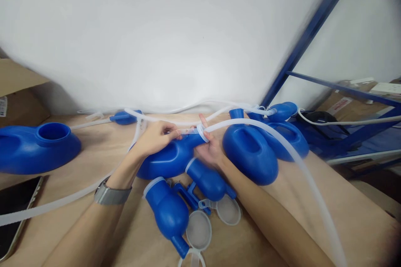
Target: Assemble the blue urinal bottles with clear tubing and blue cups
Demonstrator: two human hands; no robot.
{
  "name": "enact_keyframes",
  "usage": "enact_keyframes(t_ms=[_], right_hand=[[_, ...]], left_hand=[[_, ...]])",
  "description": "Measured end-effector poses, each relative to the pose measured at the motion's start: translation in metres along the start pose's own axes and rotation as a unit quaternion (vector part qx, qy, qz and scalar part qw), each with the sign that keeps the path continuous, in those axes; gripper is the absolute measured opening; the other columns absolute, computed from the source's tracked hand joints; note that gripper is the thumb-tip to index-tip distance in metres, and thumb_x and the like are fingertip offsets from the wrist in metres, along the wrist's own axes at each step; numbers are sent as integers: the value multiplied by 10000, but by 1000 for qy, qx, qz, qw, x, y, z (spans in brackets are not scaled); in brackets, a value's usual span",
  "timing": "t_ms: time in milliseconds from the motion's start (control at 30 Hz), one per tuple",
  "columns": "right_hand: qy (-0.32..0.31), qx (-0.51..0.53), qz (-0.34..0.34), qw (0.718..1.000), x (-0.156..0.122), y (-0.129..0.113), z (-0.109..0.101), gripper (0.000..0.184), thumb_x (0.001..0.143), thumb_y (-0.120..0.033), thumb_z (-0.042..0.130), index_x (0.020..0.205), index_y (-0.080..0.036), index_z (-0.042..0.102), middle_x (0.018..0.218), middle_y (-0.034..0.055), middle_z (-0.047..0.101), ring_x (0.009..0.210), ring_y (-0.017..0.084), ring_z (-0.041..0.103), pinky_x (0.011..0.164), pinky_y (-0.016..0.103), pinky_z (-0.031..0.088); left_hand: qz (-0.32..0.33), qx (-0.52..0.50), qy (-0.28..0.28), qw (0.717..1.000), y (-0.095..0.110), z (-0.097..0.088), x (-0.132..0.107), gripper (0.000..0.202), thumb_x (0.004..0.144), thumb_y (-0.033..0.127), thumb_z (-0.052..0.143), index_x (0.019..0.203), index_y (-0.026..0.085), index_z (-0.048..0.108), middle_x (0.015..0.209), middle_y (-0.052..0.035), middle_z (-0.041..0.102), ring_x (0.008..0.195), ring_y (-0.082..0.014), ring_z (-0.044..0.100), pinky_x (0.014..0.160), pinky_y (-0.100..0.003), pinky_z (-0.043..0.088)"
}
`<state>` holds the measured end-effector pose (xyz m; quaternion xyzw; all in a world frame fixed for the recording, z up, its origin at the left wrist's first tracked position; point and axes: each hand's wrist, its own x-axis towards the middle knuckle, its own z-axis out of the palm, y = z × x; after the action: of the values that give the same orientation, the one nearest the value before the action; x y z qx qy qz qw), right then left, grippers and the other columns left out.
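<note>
My left hand rests on a blue plastic bottle lying on the tan table, its fingers pinched on the end of a clear hose at the bottle's neck. My right hand is wrapped around that neck from below, thumb and a finger on the white hose end. The hose arcs right and down past my right forearm. Two blue funnel pieces with clear lids lie just in front of my hands.
More blue bottles lie at the left and right. A phone is at the table's left edge. A second clear hose crosses under my left wrist. A blue metal rack and cardboard boxes stand to the right.
</note>
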<state>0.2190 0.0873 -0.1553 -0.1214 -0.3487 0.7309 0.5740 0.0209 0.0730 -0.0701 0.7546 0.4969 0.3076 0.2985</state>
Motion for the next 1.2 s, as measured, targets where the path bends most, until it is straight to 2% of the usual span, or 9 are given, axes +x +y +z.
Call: enact_keyframes(t_ms=[200,333,467,700,867,1000,1200], right_hand=[[-26,-11,-12,1000,3,-5,0,954,731,-301,808,1570,-405,367,963,-27,736,881,208,699,842,399,585],[-19,-24,-11,999,3,-6,1,945,737,-293,807,1568,-403,371,954,-27,732,889,205,698,826,384,585],[-2,1,-12,1000,2,-1,2,870,759,-312,793,1540,-393,419,967,-34,734,891,181,694,860,356,580],[-11,-22,11,1000,1,4,-3,679,786,-425,778,1419,-293,571,1014,4,749,1003,217,694,957,368,544],[-18,-25,27,999,1,2,-3,600,804,-449,760,1361,-289,601,1059,13,748,1039,231,691,1000,407,530],[-23,-26,30,999,1,1,-1,546,798,-444,768,1300,-272,637,1049,18,749,1061,238,688,998,403,536],[-17,-24,39,999,-1,-1,-1,530,801,-466,763,1285,-285,647,1067,23,742,1108,234,673,999,399,548]], left_hand=[[-12,-13,3,1000,1,-3,0,324,825,457,603,724,189,755,788,-49,783,800,-237,693,745,-330,475],[-11,-11,7,1000,2,-4,-2,340,833,471,604,725,185,753,802,-58,787,790,-239,695,729,-328,479],[4,25,4,1000,1,0,-2,385,882,512,588,733,197,753,793,-39,780,817,-239,694,761,-326,484],[62,62,-18,996,1,2,-2,378,879,574,647,855,227,795,1007,-47,788,950,-246,691,890,-338,495],[22,-2,-30,999,2,-6,-5,421,901,599,621,995,239,820,1021,-44,809,967,-260,706,851,-325,535],[-8,-46,-27,999,0,-9,-4,431,862,599,663,955,214,833,991,-62,818,920,-269,718,793,-323,551],[-13,0,6,1000,1,-1,-1,417,821,604,700,839,205,821,864,-46,803,811,-230,685,716,-300,502]])
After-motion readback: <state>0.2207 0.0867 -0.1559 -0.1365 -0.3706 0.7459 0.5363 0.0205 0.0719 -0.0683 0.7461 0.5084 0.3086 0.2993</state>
